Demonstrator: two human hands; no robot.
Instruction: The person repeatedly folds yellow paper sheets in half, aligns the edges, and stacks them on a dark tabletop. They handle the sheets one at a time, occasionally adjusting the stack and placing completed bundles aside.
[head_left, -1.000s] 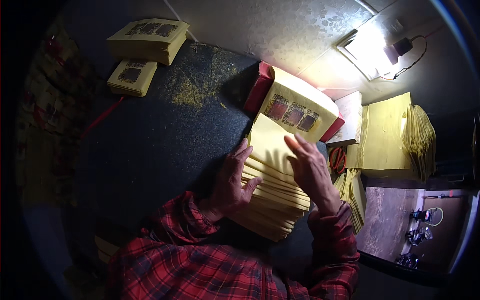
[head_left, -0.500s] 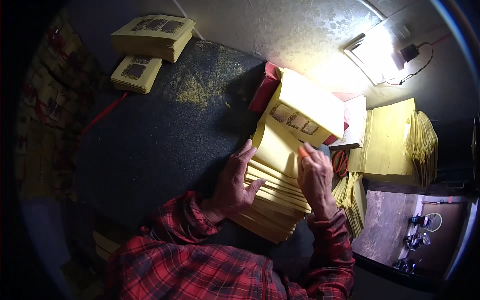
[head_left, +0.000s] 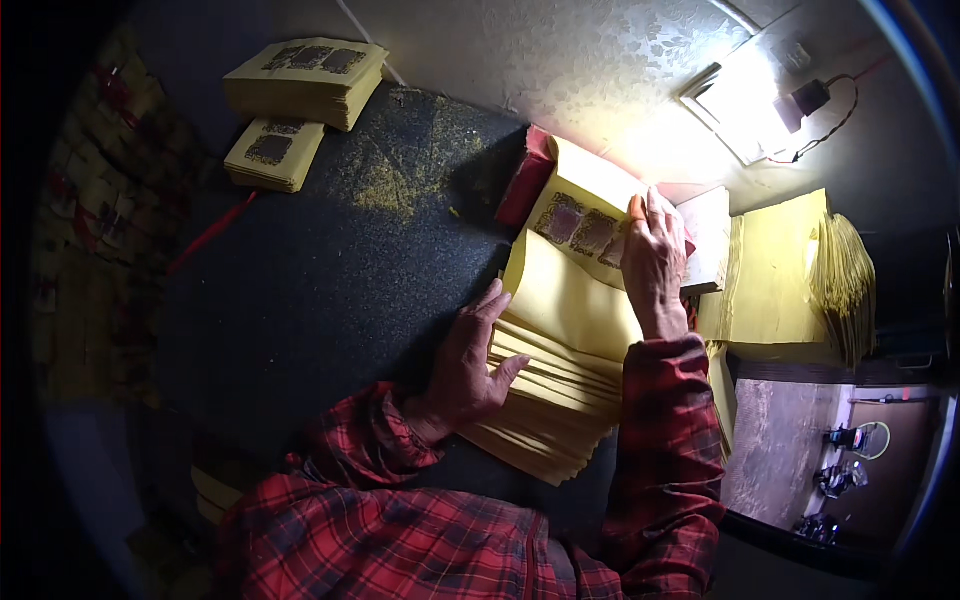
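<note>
A thick stack of yellow paper sheets lies slanted in front of me, its layered edges fanned toward me. The uppermost sheet bows upward, and beyond it a printed yellow sheet with dark ornate frames leans on a red block. My left hand rests along the stack's left edge, thumb and fingers spread. My right hand, with an orange cover on one finger, lies stretched out on the right side of the printed sheet. Its palm side is hidden.
Two stacks of printed yellow paper sit at the far left of the dark table. A bright lamp shines at the far right. Folded yellow paper bundles and a white block stand on the right.
My right hand has moved up and away from the stack onto the printed sheet, which now leans farther back. The top sheet bows more. My left hand has stayed in place.
</note>
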